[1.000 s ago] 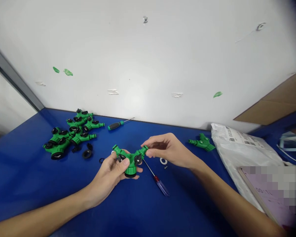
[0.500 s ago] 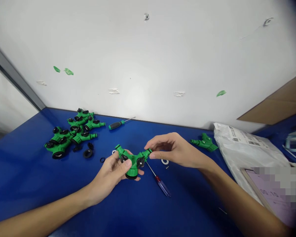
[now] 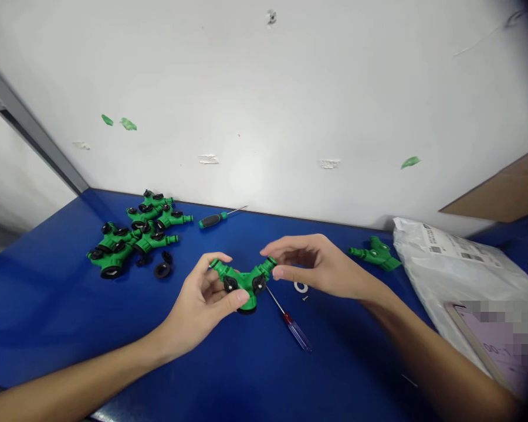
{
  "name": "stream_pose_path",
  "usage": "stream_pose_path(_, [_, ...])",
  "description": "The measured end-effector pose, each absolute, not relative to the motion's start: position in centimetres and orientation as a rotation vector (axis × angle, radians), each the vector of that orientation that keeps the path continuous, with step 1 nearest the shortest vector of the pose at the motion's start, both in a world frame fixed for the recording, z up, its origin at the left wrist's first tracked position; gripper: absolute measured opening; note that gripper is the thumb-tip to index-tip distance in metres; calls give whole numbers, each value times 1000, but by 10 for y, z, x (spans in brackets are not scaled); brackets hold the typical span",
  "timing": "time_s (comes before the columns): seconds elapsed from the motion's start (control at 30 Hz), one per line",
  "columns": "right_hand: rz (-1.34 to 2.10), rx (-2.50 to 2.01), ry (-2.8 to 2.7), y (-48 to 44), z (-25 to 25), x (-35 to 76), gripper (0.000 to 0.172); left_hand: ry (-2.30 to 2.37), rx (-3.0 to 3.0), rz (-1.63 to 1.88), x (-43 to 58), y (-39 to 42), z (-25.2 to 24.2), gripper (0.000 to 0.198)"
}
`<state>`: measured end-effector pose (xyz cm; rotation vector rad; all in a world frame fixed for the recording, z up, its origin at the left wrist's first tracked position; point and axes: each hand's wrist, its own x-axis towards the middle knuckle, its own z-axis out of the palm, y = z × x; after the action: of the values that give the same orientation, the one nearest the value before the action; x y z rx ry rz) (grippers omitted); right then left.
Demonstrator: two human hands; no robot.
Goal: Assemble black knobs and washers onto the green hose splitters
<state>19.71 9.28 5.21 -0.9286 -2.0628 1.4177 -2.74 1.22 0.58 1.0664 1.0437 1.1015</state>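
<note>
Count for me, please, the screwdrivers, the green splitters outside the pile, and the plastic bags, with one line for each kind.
Screwdrivers: 2 (green handle, clear handle)
Green splitters outside the pile: 2 (held splitter in the left hand, splitter by the bag)
Plastic bags: 1
Total: 5

Live colour check: Y hose connector (image 3: pixel 245 283) vivid green, black knobs | bench top (image 3: pixel 48 328) deep blue | screwdriver (image 3: pixel 298 336) red collar, clear blue handle | second screwdriver (image 3: pixel 212 220) black grip, green collar | wall (image 3: pixel 264 88) white, green flecks
</note>
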Motion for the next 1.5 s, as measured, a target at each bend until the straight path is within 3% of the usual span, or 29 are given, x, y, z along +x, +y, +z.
stream_pose_path(0.17, [1605,-935,-1985,92,38,188,56,1050,1010,1151,-29,20,4,43])
stream_pose_path(0.4, [1526,-1110,-1955,92,36,184,53,1119,1140,1208,-34,29,10,55])
stream_pose_path(0.57, [1418,-1137,-2028,98,41,192,41,1346,1460,1378,-59,52,22,34])
stream_pose_path(0.67, [1388,-1135,-2030,101,44,196,41,1589,1658,1407,-86,72,27,33])
stream_pose_path(1.03, [1338,-1138,-2036,100,50,200,40,1803,2161,1130,-132,104,11,17])
stream_pose_path(1.5, [1214,-1107,-2015,96,70,209,38,2060,2121,1037,-135,103,14,24])
